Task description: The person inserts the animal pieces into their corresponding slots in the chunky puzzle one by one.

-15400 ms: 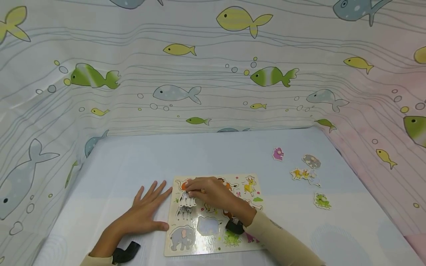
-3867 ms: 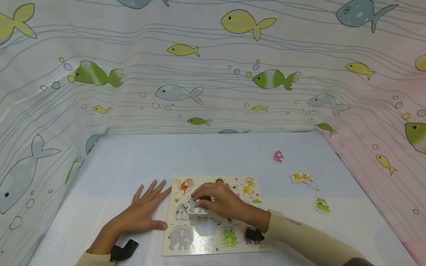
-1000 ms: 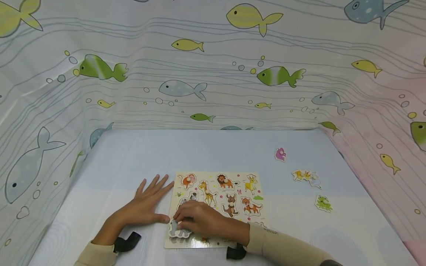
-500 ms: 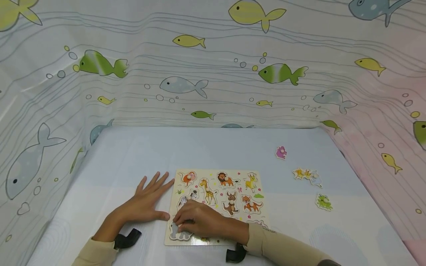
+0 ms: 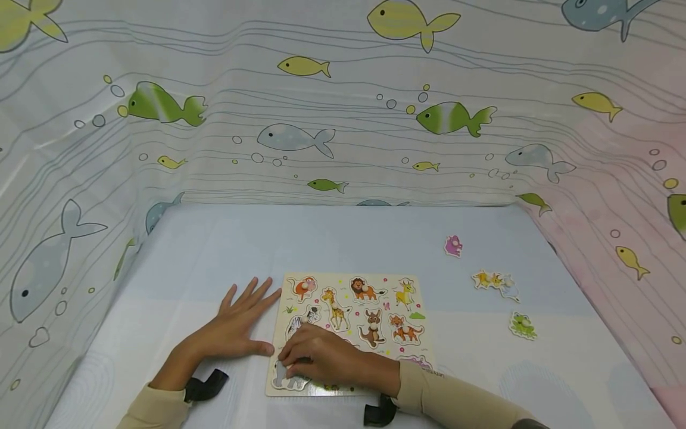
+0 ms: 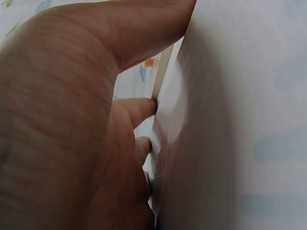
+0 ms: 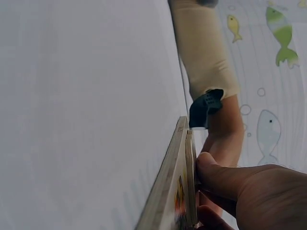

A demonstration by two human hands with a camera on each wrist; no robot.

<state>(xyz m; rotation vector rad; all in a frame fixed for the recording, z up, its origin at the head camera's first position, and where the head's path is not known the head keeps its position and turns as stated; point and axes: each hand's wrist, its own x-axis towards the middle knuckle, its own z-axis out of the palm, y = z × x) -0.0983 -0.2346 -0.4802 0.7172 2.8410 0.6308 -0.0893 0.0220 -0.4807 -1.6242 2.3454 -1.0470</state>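
My right hand [image 5: 321, 357] pinches a grey elephant puzzle piece [image 5: 280, 376] at the lower left of the wooden animal puzzle board [image 5: 328, 280]. In the right wrist view, the piece [image 7: 190, 167] lies against the board's face, slightly raised above it, with my thumb [image 7: 211, 167] at its outer side; the knob is hidden. My left hand [image 5: 233, 328] lies spread on the table, its thumb and index fingertips at the board's left edge. From the left wrist, the fingertips [image 6: 144, 108] meet the table beside the board edge [image 6: 163, 69]. My right hand covers part of the lower row.
Loose pieces lie to the right: a purple animal [image 5: 453, 245], an overlapping yellow-and-grey cluster [image 5: 493, 283] and a green frog [image 5: 522, 326]. Monkey [image 5: 303, 288], giraffe [image 5: 334, 310] and zebra [image 5: 302, 319] sit on the board. A fish-patterned curtain [image 5: 343, 107] surrounds the table [image 5: 321, 238].
The zebra piece, earlier in my right hand, now sits on the board. The elephant piece came from the right and moved to the lower left, shifting slightly there. My left hand stayed put.
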